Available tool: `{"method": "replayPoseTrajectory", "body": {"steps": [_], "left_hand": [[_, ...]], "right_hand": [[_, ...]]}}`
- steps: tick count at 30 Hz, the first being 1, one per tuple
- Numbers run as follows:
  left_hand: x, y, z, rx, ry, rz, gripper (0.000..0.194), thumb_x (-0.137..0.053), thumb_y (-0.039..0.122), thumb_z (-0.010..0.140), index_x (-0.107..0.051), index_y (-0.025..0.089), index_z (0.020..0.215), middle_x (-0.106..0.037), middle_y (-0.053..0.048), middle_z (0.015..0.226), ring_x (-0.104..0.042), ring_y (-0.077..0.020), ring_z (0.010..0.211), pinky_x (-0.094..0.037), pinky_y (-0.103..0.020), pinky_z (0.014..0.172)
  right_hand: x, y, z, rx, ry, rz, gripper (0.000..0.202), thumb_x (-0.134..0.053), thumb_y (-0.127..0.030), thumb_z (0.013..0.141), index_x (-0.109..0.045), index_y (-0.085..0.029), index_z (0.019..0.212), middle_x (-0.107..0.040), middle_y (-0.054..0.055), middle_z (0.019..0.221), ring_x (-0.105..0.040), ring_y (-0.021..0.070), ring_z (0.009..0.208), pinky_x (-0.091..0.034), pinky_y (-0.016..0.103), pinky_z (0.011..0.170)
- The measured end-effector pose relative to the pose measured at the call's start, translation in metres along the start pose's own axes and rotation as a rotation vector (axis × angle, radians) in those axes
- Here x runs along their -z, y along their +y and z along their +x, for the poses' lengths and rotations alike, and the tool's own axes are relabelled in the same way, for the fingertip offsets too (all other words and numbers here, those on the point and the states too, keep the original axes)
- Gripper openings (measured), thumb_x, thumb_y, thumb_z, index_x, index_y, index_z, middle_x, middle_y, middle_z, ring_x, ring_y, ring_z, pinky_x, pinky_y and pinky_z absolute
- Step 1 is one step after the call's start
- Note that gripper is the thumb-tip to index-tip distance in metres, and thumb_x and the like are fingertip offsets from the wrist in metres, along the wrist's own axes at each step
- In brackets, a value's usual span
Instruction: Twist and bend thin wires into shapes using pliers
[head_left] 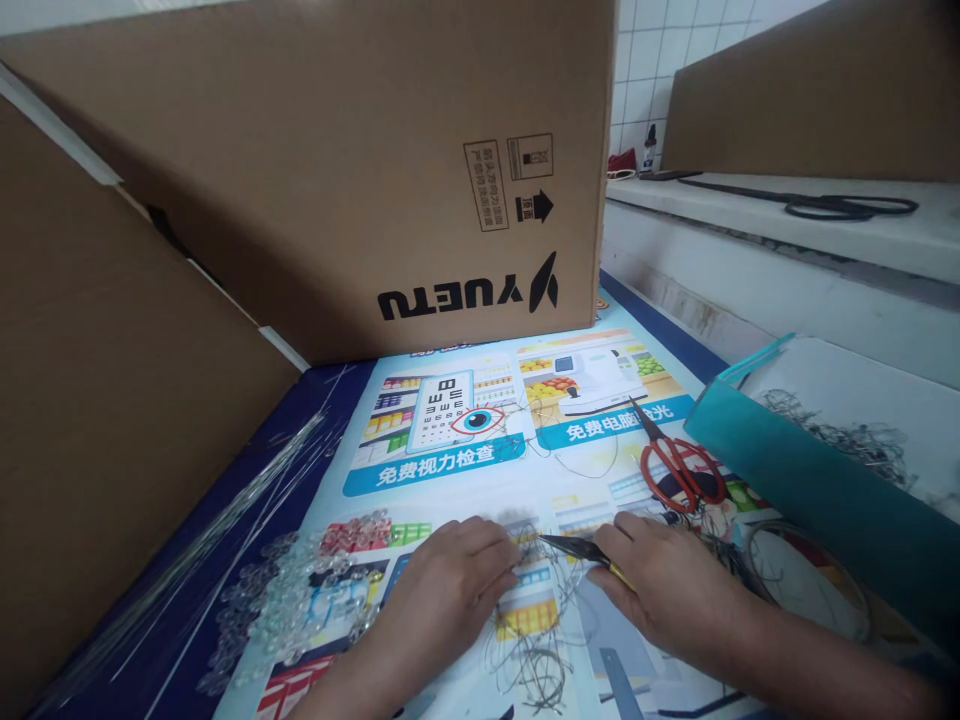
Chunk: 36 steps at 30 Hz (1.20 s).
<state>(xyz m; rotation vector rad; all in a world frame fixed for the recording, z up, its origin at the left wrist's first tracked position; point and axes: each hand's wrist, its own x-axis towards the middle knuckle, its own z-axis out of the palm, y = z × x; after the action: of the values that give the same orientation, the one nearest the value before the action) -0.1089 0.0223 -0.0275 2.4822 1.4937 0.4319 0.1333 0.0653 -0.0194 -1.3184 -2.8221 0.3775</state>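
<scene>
My right hand (651, 572) is closed round a pair of needle-nose pliers (576, 547) with dark jaws and a yellow handle. The jaws point left, toward the fingertips of my left hand (459, 578). Those fingers are pinched together at a tangle of thin wire (529, 546); their tips are partly hidden. More looped wire (541, 676) lies on the printed sheet below, between both wrists. Left of my left hand spreads a heap of clear beads (289, 597), with some reddish-looking ones at its top.
Red-handled scissors (682, 474) lie beyond my right hand. A teal-edged box (817, 490) at right holds wire pieces (847, 435). Long straight wires (247, 490) lie at left. Large cardboard (315, 180) stands behind; black scissors (847, 205) rest on a ledge.
</scene>
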Motion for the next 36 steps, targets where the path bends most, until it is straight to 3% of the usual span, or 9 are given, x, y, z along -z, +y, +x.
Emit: {"method": "replayPoseTrajectory", "body": {"steps": [10, 25, 36], "left_hand": [[0.0007, 0.0008, 0.0009, -0.059, 0.045, 0.044, 0.017, -0.05, 0.018, 0.086, -0.065, 0.022, 0.095, -0.066, -0.004, 0.092, -0.06, -0.0198, 0.082, -0.047, -0.035, 0.075], [-0.0014, 0.0012, 0.0019, -0.043, -0.008, 0.068, 0.019, -0.047, 0.015, 0.088, -0.063, 0.022, 0.096, -0.065, -0.005, 0.092, -0.059, -0.0205, 0.084, -0.047, -0.038, 0.076], [-0.0049, 0.001, -0.0006, -0.072, 0.019, 0.1, 0.02, -0.047, 0.013, 0.088, -0.062, 0.021, 0.099, -0.066, -0.005, 0.094, -0.06, -0.0197, 0.084, -0.048, -0.036, 0.077]], "right_hand": [[-0.0006, 0.0004, 0.0, -0.001, 0.008, 0.011, 0.02, -0.043, -0.036, 0.087, -0.055, -0.021, 0.093, -0.058, 0.006, 0.086, -0.056, 0.0225, 0.075, -0.036, 0.03, 0.059], [-0.0001, -0.0008, -0.0001, 0.0, 0.0, 0.006, 0.018, -0.043, -0.035, 0.087, -0.054, -0.022, 0.093, -0.058, 0.005, 0.086, -0.057, 0.0244, 0.075, -0.039, 0.032, 0.059], [0.0018, -0.0012, 0.0009, 0.004, -0.001, 0.0, 0.02, -0.042, -0.035, 0.087, -0.055, -0.022, 0.094, -0.059, 0.006, 0.086, -0.057, 0.023, 0.075, -0.038, 0.03, 0.059]]}}
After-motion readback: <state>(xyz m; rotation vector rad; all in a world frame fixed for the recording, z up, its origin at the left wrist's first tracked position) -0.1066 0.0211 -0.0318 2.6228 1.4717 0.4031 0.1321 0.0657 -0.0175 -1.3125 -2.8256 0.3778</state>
